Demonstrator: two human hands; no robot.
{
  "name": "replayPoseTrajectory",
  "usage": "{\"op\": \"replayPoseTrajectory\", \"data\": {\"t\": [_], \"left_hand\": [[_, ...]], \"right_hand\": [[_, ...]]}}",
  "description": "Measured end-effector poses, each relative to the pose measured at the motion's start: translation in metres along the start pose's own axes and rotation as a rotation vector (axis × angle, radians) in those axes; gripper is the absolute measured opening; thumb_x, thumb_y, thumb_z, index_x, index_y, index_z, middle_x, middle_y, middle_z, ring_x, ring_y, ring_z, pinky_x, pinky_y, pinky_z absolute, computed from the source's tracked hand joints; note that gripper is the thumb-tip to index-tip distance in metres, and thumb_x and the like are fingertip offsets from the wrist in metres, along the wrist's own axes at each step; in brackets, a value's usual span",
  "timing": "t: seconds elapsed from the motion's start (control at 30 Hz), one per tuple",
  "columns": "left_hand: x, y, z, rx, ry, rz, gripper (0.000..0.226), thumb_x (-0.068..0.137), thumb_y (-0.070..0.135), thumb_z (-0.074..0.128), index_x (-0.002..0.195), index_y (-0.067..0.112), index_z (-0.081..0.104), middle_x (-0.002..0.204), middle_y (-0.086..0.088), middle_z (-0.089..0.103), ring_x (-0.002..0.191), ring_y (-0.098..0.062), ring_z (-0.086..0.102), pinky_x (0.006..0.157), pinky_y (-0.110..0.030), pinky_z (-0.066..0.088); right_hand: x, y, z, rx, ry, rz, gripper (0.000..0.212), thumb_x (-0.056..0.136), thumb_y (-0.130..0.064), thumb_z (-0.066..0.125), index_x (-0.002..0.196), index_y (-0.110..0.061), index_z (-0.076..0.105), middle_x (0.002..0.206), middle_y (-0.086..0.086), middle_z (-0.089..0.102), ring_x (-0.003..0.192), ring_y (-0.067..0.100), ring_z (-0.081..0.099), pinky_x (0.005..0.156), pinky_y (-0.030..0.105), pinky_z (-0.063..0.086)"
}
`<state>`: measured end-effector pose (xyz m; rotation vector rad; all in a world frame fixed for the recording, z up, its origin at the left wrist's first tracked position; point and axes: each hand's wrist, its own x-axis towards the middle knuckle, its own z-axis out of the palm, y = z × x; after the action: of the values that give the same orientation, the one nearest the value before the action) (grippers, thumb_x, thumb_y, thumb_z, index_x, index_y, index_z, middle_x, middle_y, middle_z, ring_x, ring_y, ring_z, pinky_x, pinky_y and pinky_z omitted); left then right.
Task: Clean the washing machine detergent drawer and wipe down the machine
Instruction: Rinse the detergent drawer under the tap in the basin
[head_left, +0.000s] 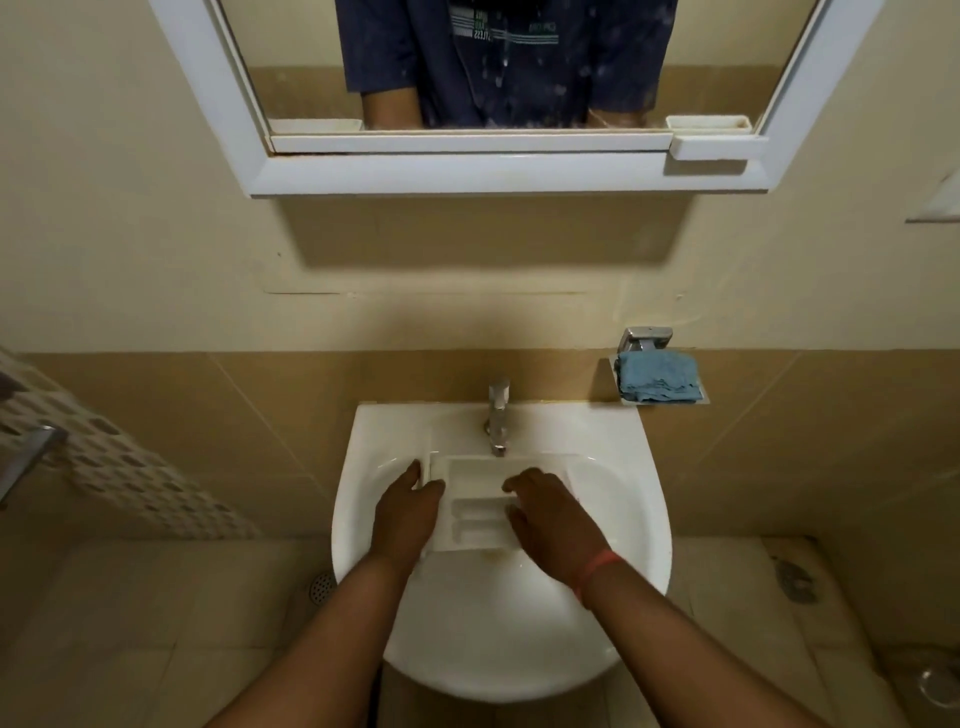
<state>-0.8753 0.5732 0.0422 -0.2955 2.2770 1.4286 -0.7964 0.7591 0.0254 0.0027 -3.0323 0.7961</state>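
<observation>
Mirror (467, 171) at 12, tap (497, 415) centre, blue cloth (657, 376) on soap dish at 2, floor drain (321, 587) at 8.

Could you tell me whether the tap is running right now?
Cannot tell: no stream clearly shows between the tap spout and the drawer beneath.
</observation>
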Motion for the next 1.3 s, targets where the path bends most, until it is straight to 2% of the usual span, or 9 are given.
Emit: {"op": "replayPoseTrajectory", "data": {"t": [0.1,0.3,0.47,0.73,0.9,1.0,1.1,1.17,1.3], "left_hand": [[-0.006,0.008,-0.005,0.103,0.011,0.066,0.061,0.096,0.029,0.055,0.152,0.024,0.034,0.155,-0.001,0.039,0.139,-0.022,0.040,0.101,-0.026,0.032],[-0.018,0.027,-0.013,0.409,-0.034,0.207,0.062,0.095,0.043,0.050,0.153,0.038,0.027,0.148,-0.009,0.041,0.131,-0.027,0.047,0.104,-0.037,0.040],[-0.033,0.052,-0.014,0.572,-0.084,0.394,0.062,0.096,0.047,0.049,0.152,0.044,0.023,0.140,-0.002,0.041,0.117,-0.021,0.053,0.083,-0.027,0.043],[-0.056,0.099,-0.019,0.891,-0.138,0.759,0.059,0.095,0.051,0.052,0.148,0.051,0.027,0.128,0.008,0.045,0.119,-0.016,0.045,0.098,-0.035,0.041],[-0.059,0.118,-0.019,1.029,-0.013,1.049,0.058,0.091,0.056,0.056,0.145,0.050,0.036,0.130,0.012,0.051,0.114,-0.018,0.045,0.095,-0.035,0.034],[-0.063,0.121,-0.017,1.055,0.067,1.124,0.069,0.085,0.065,0.057,0.147,0.046,0.033,0.141,0.013,0.047,0.124,-0.019,0.038,0.108,-0.038,0.025],[-0.071,0.117,-0.023,0.928,0.142,1.167,0.082,0.079,0.074,0.055,0.150,0.041,0.029,0.151,0.007,0.036,0.139,-0.019,0.027,0.120,-0.049,0.009],[-0.077,0.108,-0.026,0.599,0.247,1.152,0.072,0.086,0.066,0.053,0.148,0.032,0.038,0.148,0.004,0.040,0.138,-0.016,0.031,0.119,-0.044,0.016],[-0.079,0.089,-0.024,-0.334,0.284,0.490,0.049,0.101,0.043,0.045,0.147,0.026,0.040,0.148,0.001,0.044,0.132,-0.012,0.043,0.111,-0.035,0.033]], "right_hand": [[-0.017,-0.001,0.009,0.029,-0.059,0.013,0.039,0.098,-0.027,0.052,0.134,-0.012,0.052,0.131,0.005,0.051,0.119,0.025,0.049,0.103,0.035,0.041],[-0.015,-0.012,-0.018,0.139,0.071,0.114,0.042,0.098,-0.014,0.052,0.140,-0.012,0.047,0.139,0.004,0.046,0.128,0.021,0.044,0.106,0.023,0.032],[0.000,-0.014,-0.058,0.181,0.011,0.157,0.050,0.099,-0.013,0.052,0.147,-0.014,0.038,0.150,0.006,0.041,0.135,0.021,0.042,0.109,0.024,0.029],[0.014,-0.019,-0.094,0.400,-0.154,0.236,0.047,0.095,-0.025,0.062,0.141,-0.019,0.050,0.138,0.000,0.057,0.125,0.018,0.053,0.104,0.030,0.041],[0.007,-0.022,-0.089,0.527,0.008,0.250,0.037,0.099,-0.020,0.054,0.136,-0.018,0.054,0.129,0.007,0.063,0.121,0.022,0.057,0.105,0.035,0.044],[0.009,-0.025,-0.084,0.552,0.126,0.286,0.032,0.101,-0.017,0.049,0.133,-0.015,0.056,0.128,0.011,0.064,0.119,0.025,0.058,0.103,0.036,0.045],[0.009,-0.026,-0.080,0.540,0.173,0.344,0.030,0.102,-0.014,0.047,0.129,-0.010,0.060,0.125,0.013,0.065,0.117,0.029,0.059,0.100,0.037,0.046],[0.007,-0.025,-0.077,0.567,0.201,0.369,0.031,0.102,-0.012,0.047,0.129,-0.009,0.060,0.126,0.014,0.065,0.119,0.030,0.058,0.102,0.037,0.045],[0.003,-0.025,-0.076,0.664,0.280,0.399,0.030,0.101,-0.009,0.049,0.128,-0.008,0.059,0.126,0.015,0.064,0.121,0.030,0.057,0.097,0.028,0.041]]}}
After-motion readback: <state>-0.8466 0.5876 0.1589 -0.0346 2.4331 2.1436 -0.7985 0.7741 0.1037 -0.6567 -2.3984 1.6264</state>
